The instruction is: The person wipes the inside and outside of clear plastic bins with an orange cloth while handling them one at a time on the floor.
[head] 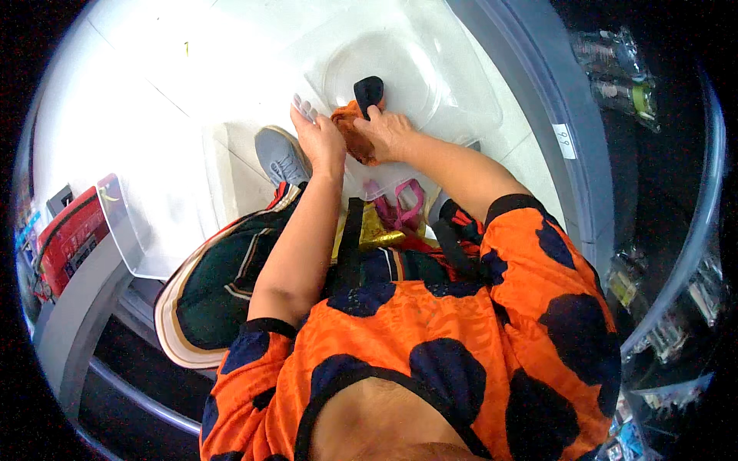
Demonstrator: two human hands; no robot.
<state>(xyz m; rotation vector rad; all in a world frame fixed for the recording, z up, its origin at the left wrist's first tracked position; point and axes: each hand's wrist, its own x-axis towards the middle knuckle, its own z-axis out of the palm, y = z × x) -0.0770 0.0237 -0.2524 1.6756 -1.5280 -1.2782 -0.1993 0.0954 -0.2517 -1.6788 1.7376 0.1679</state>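
Observation:
My right hand (387,135) grips a bunched orange and brown cloth (353,129) with a dark blue or black part (369,95) sticking up past the fingers. Just left of the cloth, my left hand (321,141) is raised with its fingers apart, holding nothing that shows. Both are above a clear plastic lid or tray (461,86) with a round raised ring. Between my knees lies a gold shiny bag (377,233) with pink straps (410,201), partly hidden by black straps.
A clear plastic bin (144,253) stands at the left by a grey shelf edge (86,276) and a red package (72,239). A grey shoe (281,152) rests on the white tiled floor. Along the right curves a grey shelf edge (582,190), with plastic-wrapped goods (625,75) beyond.

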